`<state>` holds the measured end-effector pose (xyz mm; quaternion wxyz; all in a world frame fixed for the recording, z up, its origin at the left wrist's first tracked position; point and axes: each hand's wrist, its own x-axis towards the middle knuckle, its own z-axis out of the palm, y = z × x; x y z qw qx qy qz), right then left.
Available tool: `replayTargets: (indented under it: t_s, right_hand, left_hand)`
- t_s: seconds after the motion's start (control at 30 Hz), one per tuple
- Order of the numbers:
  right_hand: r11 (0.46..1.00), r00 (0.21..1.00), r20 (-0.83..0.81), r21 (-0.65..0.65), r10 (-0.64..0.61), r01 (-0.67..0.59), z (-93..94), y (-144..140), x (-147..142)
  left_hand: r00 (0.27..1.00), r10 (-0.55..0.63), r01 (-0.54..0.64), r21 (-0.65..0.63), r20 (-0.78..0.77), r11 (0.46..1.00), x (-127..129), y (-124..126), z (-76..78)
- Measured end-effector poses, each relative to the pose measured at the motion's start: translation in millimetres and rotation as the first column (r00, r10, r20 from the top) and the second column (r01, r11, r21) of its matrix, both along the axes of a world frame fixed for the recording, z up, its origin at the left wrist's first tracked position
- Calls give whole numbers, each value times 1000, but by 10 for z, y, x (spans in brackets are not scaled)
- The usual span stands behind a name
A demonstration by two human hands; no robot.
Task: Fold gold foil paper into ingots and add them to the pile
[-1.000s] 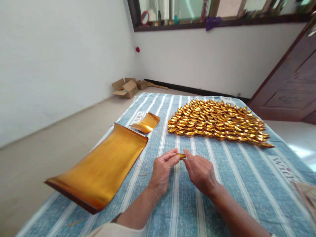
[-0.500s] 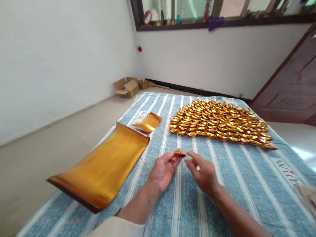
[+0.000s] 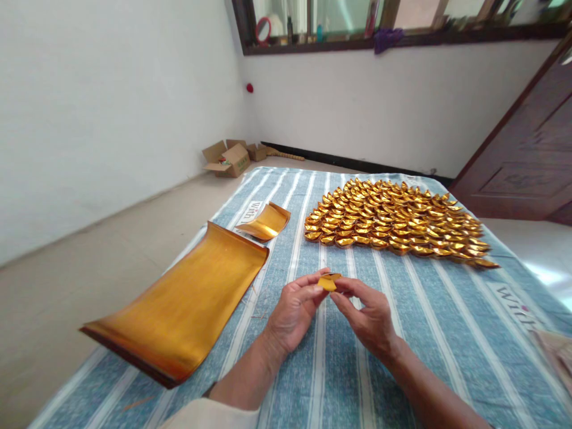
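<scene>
My left hand (image 3: 295,307) and my right hand (image 3: 366,316) meet over the striped blue cloth (image 3: 402,333) and pinch a small folded gold paper piece (image 3: 329,281) between their fingertips. Beyond them lies a broad patch of several folded gold paper ingots (image 3: 393,220) laid in rows. To the left a long stack of gold paper sheets (image 3: 183,304) lies with its far end curled up. A smaller curled stack of gold sheets (image 3: 266,221) sits behind it.
The cloth covers a low surface with bare floor (image 3: 67,280) to its left. Open cardboard boxes (image 3: 227,158) stand in the far corner under a window ledge. A dark wooden door (image 3: 527,155) is at the right.
My right hand had let go of the gold piece half a second ago; now its fingertips are back on it, and the piece is turned up a little higher.
</scene>
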<state>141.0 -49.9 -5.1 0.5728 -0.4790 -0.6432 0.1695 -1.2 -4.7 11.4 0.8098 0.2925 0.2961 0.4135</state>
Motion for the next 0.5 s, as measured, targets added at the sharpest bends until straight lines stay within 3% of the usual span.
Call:
replayTargets:
  t_s: [0.5]
  right_hand:
    - [998,997,62,26,-50,48,-3,-19,13]
  left_hand:
    - [992,-122,127,-129,44,984,-66,44,-64]
